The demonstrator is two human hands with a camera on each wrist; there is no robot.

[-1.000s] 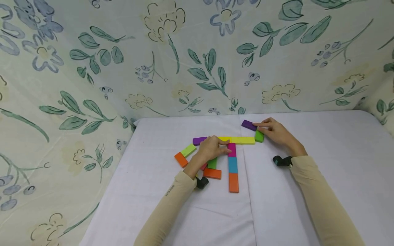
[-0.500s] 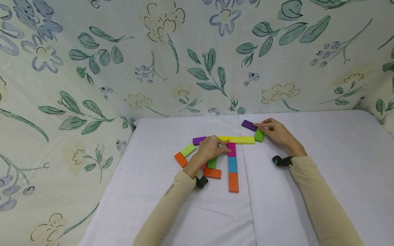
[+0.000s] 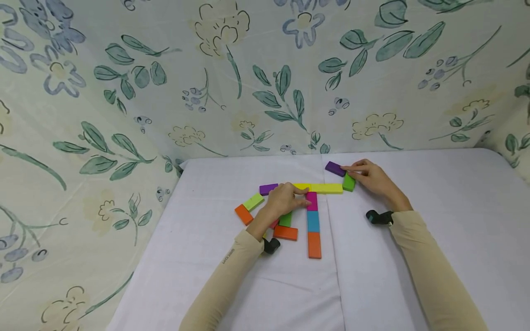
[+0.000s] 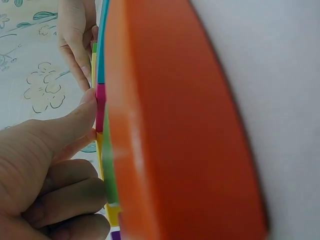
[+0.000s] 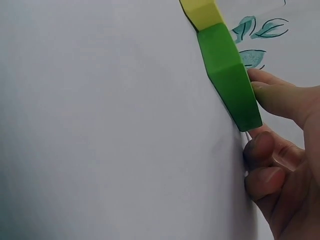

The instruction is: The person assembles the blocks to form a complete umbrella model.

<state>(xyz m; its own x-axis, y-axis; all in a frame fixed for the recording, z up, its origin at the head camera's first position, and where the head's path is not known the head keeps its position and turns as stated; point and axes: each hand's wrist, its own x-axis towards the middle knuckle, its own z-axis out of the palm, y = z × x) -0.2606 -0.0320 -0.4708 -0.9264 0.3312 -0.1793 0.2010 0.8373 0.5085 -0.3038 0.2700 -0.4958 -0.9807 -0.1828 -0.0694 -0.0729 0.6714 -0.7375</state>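
Note:
Coloured rectangular wooden blocks lie end to end in the head view. My left hand (image 3: 285, 201) is over them, forefinger tip at the yellow block (image 3: 301, 187) and thumb tip on the magenta block (image 3: 312, 202). Its other fingers are bent in the left wrist view. Farther right, my right hand (image 3: 372, 178) pinches the right end of the purple block (image 3: 335, 168) between forefinger and thumb. The thumb also sits against the green block (image 3: 348, 182), which meets a long yellow strip (image 3: 327, 189). From the right wrist, the green block hides the purple one.
Below the magenta block run a blue block (image 3: 313, 221) and an orange block (image 3: 314, 245). Around the left forearm lie another orange block (image 3: 285, 233), a lime block (image 3: 253, 202) and a second purple block (image 3: 268, 189). A floral cloth (image 3: 248, 92) hangs behind the white-covered table (image 3: 207, 184).

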